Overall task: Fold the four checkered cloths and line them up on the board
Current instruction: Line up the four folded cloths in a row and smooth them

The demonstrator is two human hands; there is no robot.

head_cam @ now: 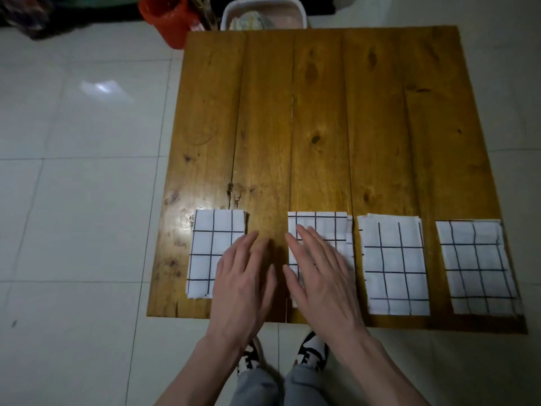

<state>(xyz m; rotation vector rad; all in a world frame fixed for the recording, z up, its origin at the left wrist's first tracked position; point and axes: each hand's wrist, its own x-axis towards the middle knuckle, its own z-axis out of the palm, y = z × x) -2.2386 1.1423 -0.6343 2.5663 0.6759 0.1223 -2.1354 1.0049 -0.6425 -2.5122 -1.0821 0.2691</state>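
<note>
While both hands lie flat, right fingers (307,238) cover the second cloth (336,230).

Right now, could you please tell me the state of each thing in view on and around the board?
Leftmost cloth: folded, flat on the board, left hand over its right edge.
Second cloth: folded, flat, right hand over it.
Third cloth: folded, flat, untouched.
Rightmost cloth: folded, flat, untouched.
Left hand: open, fingers straight.
Right hand: open, fingers straight.
Board: lying flat, its far part bare.
Red bucket: upright on the floor.
</note>
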